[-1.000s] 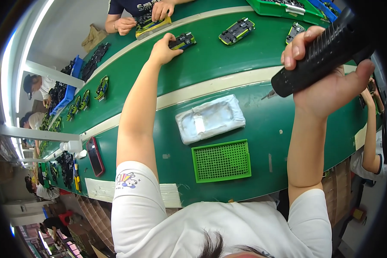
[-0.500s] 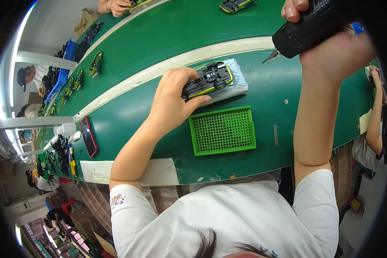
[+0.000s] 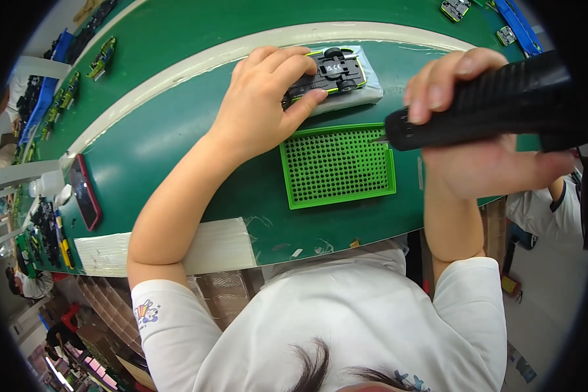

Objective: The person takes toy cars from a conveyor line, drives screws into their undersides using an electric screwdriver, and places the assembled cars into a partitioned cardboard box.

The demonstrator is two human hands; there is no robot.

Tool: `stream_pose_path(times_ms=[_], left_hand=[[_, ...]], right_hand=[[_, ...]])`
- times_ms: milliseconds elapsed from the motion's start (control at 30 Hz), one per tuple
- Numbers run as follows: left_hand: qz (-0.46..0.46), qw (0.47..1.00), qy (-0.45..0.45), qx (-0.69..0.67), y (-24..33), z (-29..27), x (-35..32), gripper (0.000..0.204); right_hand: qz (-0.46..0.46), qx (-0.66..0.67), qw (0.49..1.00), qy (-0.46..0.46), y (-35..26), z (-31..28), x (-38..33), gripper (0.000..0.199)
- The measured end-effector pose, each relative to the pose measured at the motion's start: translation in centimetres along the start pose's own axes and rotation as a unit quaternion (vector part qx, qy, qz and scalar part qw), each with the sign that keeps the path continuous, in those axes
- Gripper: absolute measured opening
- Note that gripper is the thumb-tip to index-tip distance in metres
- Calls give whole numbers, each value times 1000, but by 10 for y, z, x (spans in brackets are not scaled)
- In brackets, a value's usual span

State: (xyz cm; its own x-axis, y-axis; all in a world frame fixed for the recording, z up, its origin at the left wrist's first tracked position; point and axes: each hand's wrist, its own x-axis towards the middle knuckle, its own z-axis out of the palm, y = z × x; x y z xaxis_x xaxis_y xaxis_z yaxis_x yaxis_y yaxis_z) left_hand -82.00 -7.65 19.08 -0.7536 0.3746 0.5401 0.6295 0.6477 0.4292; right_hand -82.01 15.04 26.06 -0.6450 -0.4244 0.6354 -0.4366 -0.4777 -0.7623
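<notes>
My left hand [image 3: 263, 98] is closed around the left end of a toy car [image 3: 335, 68], which lies wheels up with its black underside showing and yellow-green body edges. Beneath the car is a pale blue cloth-like pad [image 3: 370, 85]. My right hand [image 3: 464, 130] grips a black electric screwdriver [image 3: 483, 104], held above the table to the right. Its bit points left, over the right part of a green tray [image 3: 340, 201] full of small round holes. Whether a screw sits on the bit is too small to tell.
At the left lies a red-edged phone [image 3: 85, 193], near a white bottle [image 3: 47, 184]. A white strip [image 3: 228, 245] runs along the near table edge. Beyond a pale curved rail [image 3: 196, 65] are more toy cars [image 3: 101, 59] and blue bins [image 3: 519, 26].
My right hand has brought the screwdriver down and nearer, from the upper right to the tray's right side. My left hand still holds the upturned car on the pad. The view has shifted.
</notes>
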Motion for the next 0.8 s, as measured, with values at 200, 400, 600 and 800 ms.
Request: stream_pose_path(times_ms=[200,400,600,800], left_hand=[[18,1000,10,1,-2,1,-2,30],[16,1000,21,1,-2,3,-4,30],[24,999,38,5,-6,7,-4,29],[28,998,48,7,-7,8,-5,28]], right_hand=[[23,-40,998,52,28,19,-10,113],[-8,8,1000,-28,45,8,-12,112],[33,-50,998,-5,45,7,-10,112],[49,1,998,34,50,13,-16,111]])
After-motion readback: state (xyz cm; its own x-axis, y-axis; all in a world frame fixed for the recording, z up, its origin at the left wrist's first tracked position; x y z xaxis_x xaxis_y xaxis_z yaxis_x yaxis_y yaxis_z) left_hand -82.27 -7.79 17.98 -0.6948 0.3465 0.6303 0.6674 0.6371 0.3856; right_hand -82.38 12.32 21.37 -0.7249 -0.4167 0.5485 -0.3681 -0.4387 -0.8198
